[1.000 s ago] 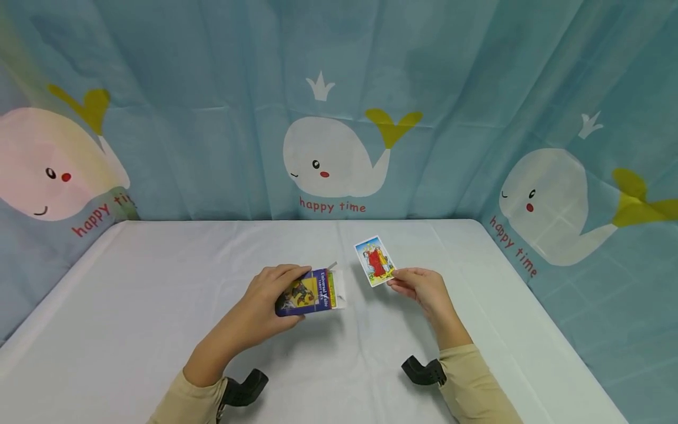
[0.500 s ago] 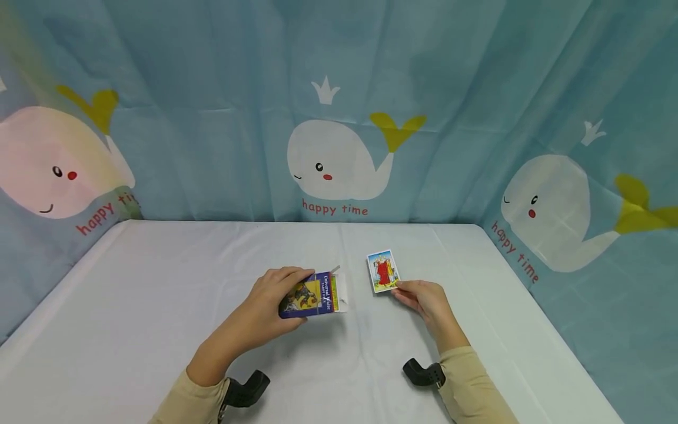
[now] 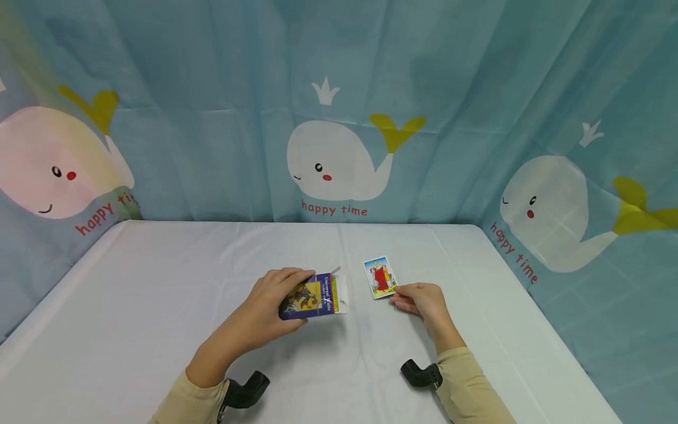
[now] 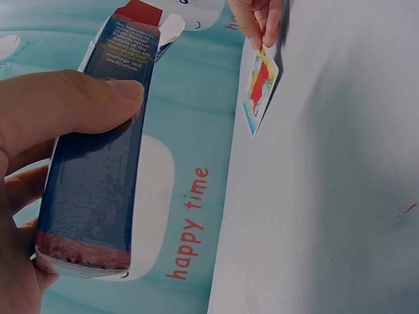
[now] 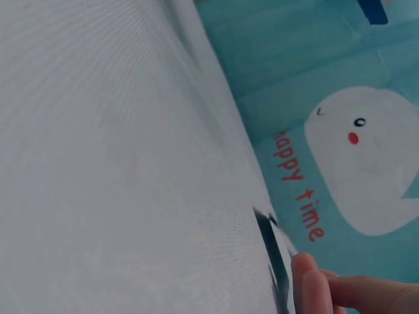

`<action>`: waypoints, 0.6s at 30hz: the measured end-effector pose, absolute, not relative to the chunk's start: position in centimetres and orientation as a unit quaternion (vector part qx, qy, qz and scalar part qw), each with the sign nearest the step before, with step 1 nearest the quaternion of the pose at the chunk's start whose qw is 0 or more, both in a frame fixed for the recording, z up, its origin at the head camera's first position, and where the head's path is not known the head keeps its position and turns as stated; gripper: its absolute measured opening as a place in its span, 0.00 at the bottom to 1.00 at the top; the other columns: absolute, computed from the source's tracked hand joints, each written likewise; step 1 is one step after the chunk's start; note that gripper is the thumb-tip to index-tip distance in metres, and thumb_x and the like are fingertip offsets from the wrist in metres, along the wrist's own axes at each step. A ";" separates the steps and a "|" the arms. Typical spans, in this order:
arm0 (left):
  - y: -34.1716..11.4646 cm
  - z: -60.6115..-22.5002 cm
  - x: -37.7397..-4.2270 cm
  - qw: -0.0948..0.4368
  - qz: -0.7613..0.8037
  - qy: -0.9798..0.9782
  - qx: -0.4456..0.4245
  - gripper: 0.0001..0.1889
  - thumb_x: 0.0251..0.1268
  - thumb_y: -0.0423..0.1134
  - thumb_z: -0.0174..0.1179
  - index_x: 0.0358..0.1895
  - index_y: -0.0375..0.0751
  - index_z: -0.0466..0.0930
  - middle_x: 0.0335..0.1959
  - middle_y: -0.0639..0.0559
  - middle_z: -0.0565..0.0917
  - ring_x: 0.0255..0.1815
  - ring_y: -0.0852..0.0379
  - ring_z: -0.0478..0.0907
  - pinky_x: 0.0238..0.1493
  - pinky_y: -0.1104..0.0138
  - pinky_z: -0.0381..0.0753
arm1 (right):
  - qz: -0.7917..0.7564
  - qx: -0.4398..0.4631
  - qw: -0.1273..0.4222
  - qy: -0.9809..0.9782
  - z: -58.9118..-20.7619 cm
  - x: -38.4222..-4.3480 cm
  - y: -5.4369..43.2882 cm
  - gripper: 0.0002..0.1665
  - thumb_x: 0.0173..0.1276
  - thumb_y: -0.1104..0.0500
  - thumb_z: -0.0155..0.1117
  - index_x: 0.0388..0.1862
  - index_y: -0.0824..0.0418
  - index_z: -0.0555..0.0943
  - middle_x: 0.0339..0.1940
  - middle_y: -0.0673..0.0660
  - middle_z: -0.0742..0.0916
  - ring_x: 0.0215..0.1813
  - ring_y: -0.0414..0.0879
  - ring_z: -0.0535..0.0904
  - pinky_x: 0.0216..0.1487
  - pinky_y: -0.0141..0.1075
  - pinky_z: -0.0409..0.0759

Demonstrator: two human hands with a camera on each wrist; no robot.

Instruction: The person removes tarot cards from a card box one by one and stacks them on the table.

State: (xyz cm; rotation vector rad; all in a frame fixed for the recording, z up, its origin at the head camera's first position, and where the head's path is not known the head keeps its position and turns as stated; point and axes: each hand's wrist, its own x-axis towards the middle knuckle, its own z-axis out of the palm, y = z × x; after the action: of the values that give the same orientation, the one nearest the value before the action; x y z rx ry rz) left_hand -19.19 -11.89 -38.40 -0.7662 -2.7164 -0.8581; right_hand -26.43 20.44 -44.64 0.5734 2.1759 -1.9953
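Observation:
My left hand (image 3: pixel 267 303) grips a blue tarot card box (image 3: pixel 307 296), with the thumb on one narrow side and the fingers round the other. The box is raised over the table, its flapped end pointing right. In the left wrist view the thumb lies on the printed dark blue side of the box (image 4: pixel 98 176). My right hand (image 3: pixel 428 301) pinches a tarot card (image 3: pixel 380 277) by its near corner; a figure in red shows on its face. The card is low over the table; the right wrist view shows it nearly edge-on beside my fingertips (image 5: pixel 308 281).
A white cloth covers the table (image 3: pixel 159 282). Behind it and along the sides hangs a blue curtain (image 3: pixel 212 147) printed with whales. A black wrist mount (image 3: pixel 246 390) sits at my left cuff, another mount (image 3: pixel 421 374) at the right.
The right hand has brought the card down toward the table and slightly nearer to me, and its tilt has shifted. My left hand keeps the box in nearly the same place.

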 end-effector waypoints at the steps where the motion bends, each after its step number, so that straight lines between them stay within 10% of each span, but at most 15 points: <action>1: -11.9 -38.4 -19.2 0.095 -0.289 -0.917 -0.260 0.41 0.49 0.36 0.76 0.71 0.47 0.70 0.64 0.49 0.75 0.63 0.46 0.70 0.62 0.44 0.69 | -0.657 0.190 0.069 0.726 -44.7 -26.4 20.4 0.16 0.67 0.65 0.66 0.50 0.75 0.79 0.23 0.55 0.89 0.27 0.40 0.88 0.32 0.27 0.84; 18: -11.6 -38.5 -19.3 0.093 -0.279 -0.918 -0.268 0.40 0.50 0.37 0.76 0.70 0.45 0.70 0.64 0.49 0.76 0.62 0.47 0.71 0.60 0.44 0.70 | -0.641 0.177 0.083 0.742 -45.2 -26.5 20.5 0.13 0.67 0.66 0.65 0.46 0.75 0.81 0.25 0.56 0.90 0.26 0.40 0.88 0.32 0.29 0.85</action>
State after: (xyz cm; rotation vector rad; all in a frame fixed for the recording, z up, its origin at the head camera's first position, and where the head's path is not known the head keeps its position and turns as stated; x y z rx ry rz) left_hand -19.26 -11.59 -38.47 -0.7940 -2.7232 -0.8274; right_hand -26.50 20.47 -45.21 0.5281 2.2161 -1.9126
